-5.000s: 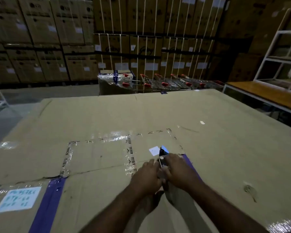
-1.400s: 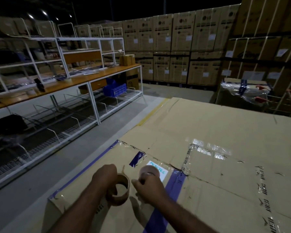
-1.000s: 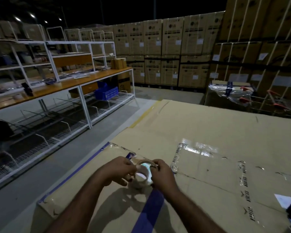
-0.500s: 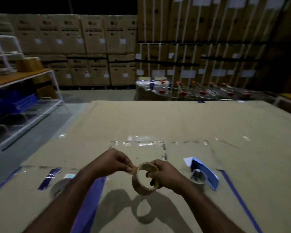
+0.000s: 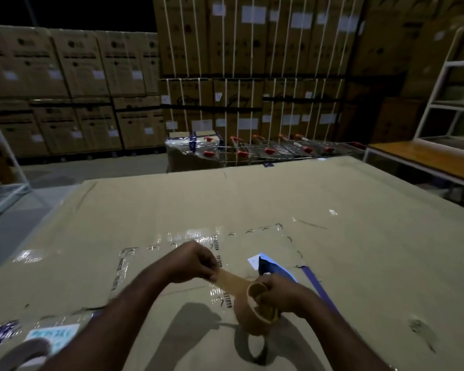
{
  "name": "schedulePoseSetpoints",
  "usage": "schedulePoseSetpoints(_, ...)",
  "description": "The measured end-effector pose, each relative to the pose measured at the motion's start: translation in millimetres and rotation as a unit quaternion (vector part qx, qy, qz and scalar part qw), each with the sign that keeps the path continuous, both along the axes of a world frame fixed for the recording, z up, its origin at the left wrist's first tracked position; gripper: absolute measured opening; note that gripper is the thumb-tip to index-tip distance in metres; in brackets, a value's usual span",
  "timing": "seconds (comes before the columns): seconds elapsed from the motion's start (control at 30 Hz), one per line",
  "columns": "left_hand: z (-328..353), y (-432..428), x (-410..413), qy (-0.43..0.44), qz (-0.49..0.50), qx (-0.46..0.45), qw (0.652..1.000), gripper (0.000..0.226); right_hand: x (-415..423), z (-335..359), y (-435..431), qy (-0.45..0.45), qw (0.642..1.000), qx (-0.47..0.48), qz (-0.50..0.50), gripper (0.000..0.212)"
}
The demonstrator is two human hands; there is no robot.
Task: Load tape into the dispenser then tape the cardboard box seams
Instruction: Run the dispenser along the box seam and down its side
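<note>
I hold a brown tape roll (image 5: 255, 314) above the large flat cardboard box (image 5: 279, 199). My right hand (image 5: 281, 293) grips the roll with fingers through its core. My left hand (image 5: 196, 262) pinches the free end of the tape strip (image 5: 229, 281), which is stretched taut from the roll up to the left. The blue tape dispenser (image 5: 272, 266) lies on the box just beyond my right hand, partly hidden by it, next to a white slip (image 5: 253, 261).
Clear tape patches and a blue stripe (image 5: 322, 290) mark the box top. A labelled sticker (image 5: 52, 338) sits at the near left corner. Shopping trolleys (image 5: 273, 149) and stacked cartons (image 5: 239, 76) stand behind. A white-framed wooden bench (image 5: 423, 159) is on the right.
My view has swung right from the left corner to the box's middle. My left hand has peeled the tape end away from the roll, drawing out a short strip.
</note>
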State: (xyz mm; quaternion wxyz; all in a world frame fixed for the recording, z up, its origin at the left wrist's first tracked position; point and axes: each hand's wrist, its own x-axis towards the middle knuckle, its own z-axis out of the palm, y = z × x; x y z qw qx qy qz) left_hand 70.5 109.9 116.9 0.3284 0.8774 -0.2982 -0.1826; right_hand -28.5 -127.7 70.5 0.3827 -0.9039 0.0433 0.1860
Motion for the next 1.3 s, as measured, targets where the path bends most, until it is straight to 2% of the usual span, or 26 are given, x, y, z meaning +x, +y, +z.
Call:
schedulePoseSetpoints(0.13, -19, -11, 7, 0.009, -0.020, -0.012, 1.000, 0.015, 6, -5, -13, -0.004, 0.999, -0.045, -0.011, 0.022)
schedulePoseSetpoints(0.27, -34, -29, 4, 0.011, -0.044, -0.009, 0.999, 0.015, 6, -3, -27, 0.046, 0.996, -0.076, 0.001, 0.031)
schedulePoseSetpoints(0.4, -51, -52, -12, 0.037, -0.043, -0.036, 0.998, 0.012, 3, 7, -53, 0.099, 0.974, -0.198, 0.050, 0.040)
schedulePoseSetpoints(0.5, -65, -73, -30, 0.039, -0.044, -0.064, 0.996, 0.014, 3, 10, -78, 0.136, 0.955, -0.256, 0.056, 0.032)
schedulePoseSetpoints(0.6, -73, -89, -38, 0.027, -0.014, -0.101, 0.994, 0.011, 1, 18, -94, 0.106, 0.959, -0.262, 0.022, 0.029)
schedulePoseSetpoints(0.73, -69, -100, -26, -0.026, 0.038, -0.125, 0.991, 0.009, 3, 17, -99, 0.004, 0.965, -0.258, -0.045, 0.026)
schedulePoseSetpoints(0.8, -63, -107, -18, -0.088, 0.051, -0.108, 0.989, 0.011, 3, 6, -99, -0.033, 0.964, -0.248, -0.095, 0.025)
schedulePoseSetpoints(0.9, -61, -119, -6, -0.183, 0.019, -0.058, 0.981, 0.016, 4, -11, -96, -0.059, 0.955, -0.244, -0.157, 0.021)
schedulePoseSetpoints(1.03, -67, -125, 3, -0.245, -0.002, -0.014, 0.969, 0.019, 9, -27, -90, -0.058, 0.946, -0.242, -0.207, 0.023)
schedulePoseSetpoints(1.13, -74, -126, 8, -0.260, -0.002, 0.003, 0.966, 0.020, 12, -33, -83, -0.048, 0.943, -0.245, -0.222, 0.028)
schedulePoseSetpoints(1.3, -83, -130, 17, -0.209, 0.001, -0.001, 0.978, 0.019, 21, -34, -81, -0.019, 0.945, -0.260, -0.198, 0.030)
